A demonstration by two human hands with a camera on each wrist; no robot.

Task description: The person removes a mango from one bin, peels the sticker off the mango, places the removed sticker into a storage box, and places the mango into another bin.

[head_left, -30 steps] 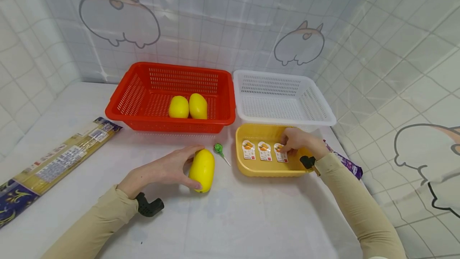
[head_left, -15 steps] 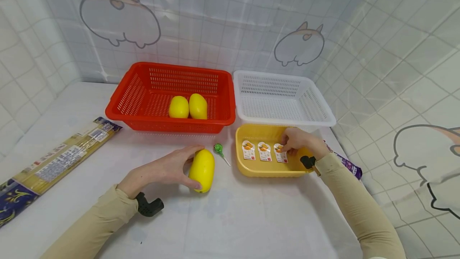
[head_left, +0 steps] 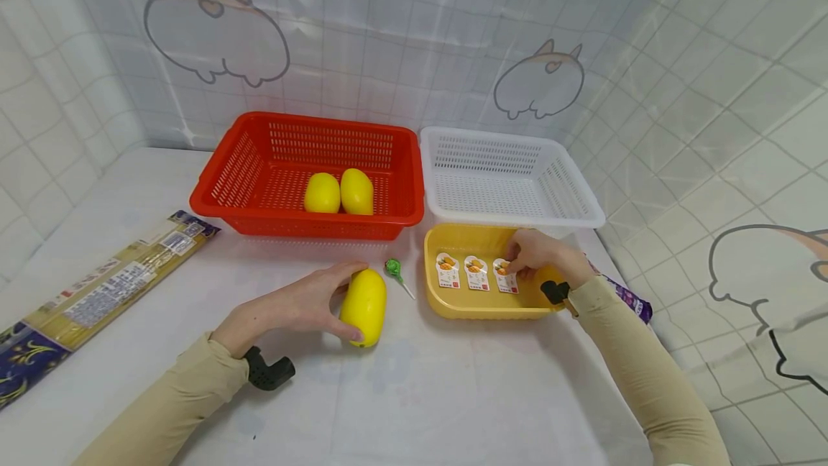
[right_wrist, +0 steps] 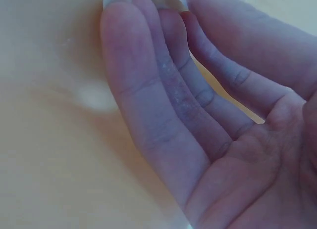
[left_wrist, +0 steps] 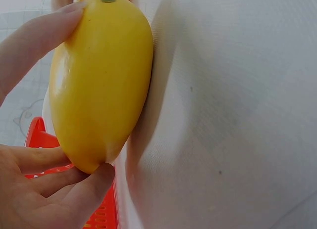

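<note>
In the head view my left hand (head_left: 304, 300) grips a yellow mango (head_left: 364, 308) on the white table. The left wrist view shows the thumb near the mango's (left_wrist: 101, 75) green stem end, and fingers at its opposite tip. My right hand (head_left: 540, 254) reaches into a yellow tub (head_left: 491, 311). Its bent fingers touch the rightmost printed card (head_left: 507, 280); whether they pinch it is hidden. Two similar cards, a middle one (head_left: 476, 273) and a left one (head_left: 447, 270), lie beside it. In the right wrist view, the right hand's (right_wrist: 198, 110) fingers are gently bent, contact unclear.
Behind stand a red basket (head_left: 310, 224) holding two mangoes (head_left: 339, 193) and a white basket (head_left: 517, 218). A green lollipop (head_left: 393, 267) lies between mango and tub. A long noodle packet (head_left: 110, 293) lies left; a purple wrapper (head_left: 627, 297) lies partly behind the right arm.
</note>
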